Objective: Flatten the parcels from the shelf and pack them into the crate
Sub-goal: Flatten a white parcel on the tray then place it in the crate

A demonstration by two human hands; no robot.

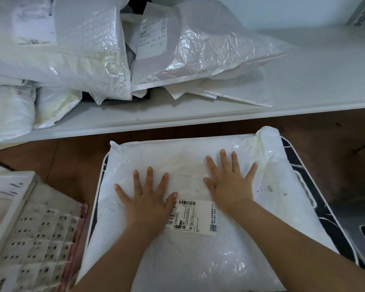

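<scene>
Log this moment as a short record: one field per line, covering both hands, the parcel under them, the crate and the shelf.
left hand: left hand flat, fingers spread, pressing the parcel
right hand: right hand flat, fingers spread, pressing the same parcel
parcel: white plastic mailer bag with printed barcode label, lying on top of the crate
crate: dark crate with white rim, mostly covered by the parcel
shelf: white shelf holding a pile of white plastic parcels
</scene>
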